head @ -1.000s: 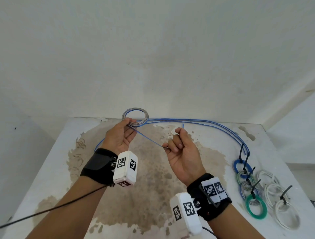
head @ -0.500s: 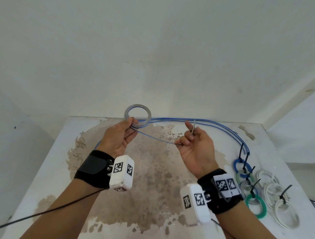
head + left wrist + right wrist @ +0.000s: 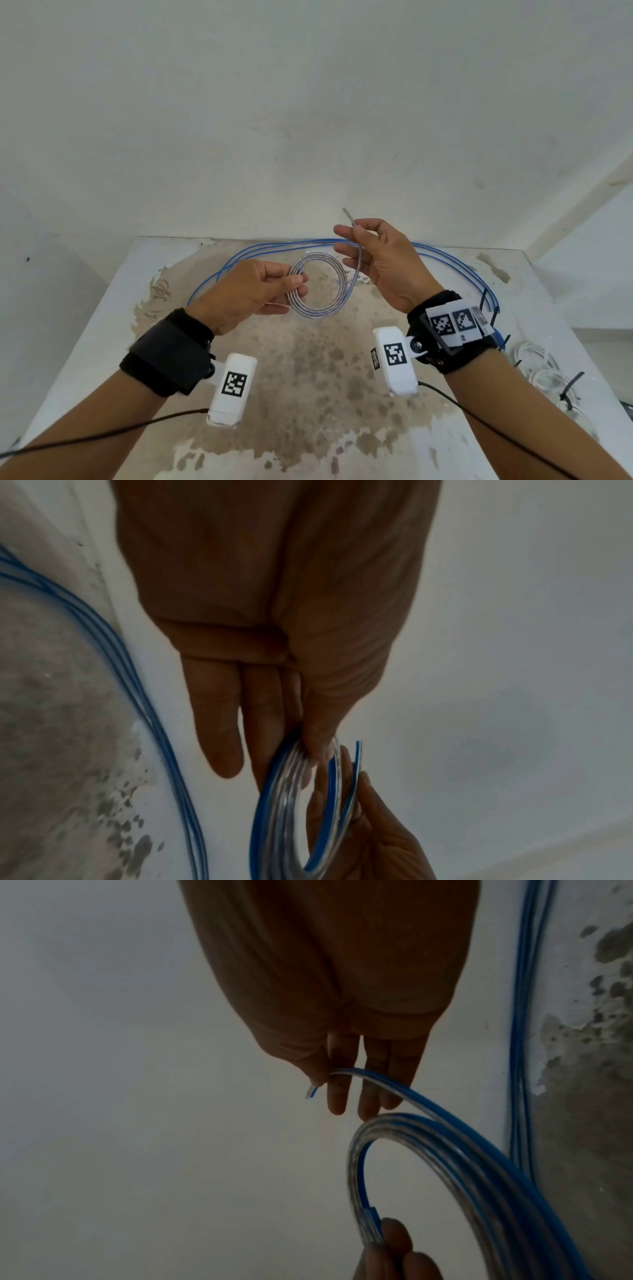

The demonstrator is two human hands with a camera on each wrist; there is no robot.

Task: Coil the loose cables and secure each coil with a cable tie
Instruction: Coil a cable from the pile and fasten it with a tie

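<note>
A clear-and-blue cable is wound into a coil (image 3: 317, 286) held above the table. My left hand (image 3: 255, 291) pinches the coil's left side between thumb and fingers; the left wrist view shows the thumb pressed on the strands (image 3: 291, 767). My right hand (image 3: 373, 260) pinches the cable's free end (image 3: 348, 216), which sticks up past the fingers. The right wrist view shows that end (image 3: 313, 1091) between thumb and forefinger, with the coil (image 3: 428, 1150) just below. Loose blue cables (image 3: 281, 245) lie on the table behind both hands.
The white table (image 3: 113, 308) has a large brown stain in its middle. Tied white coils (image 3: 537, 363) with a black cable tie (image 3: 570, 387) lie at the right edge, partly hidden by my right forearm. A wall stands close behind the table.
The left hand turned the coil from upright near the wall to lower, facing me. The right hand rose and moved up-right, bringing the free end round as another loop.
</note>
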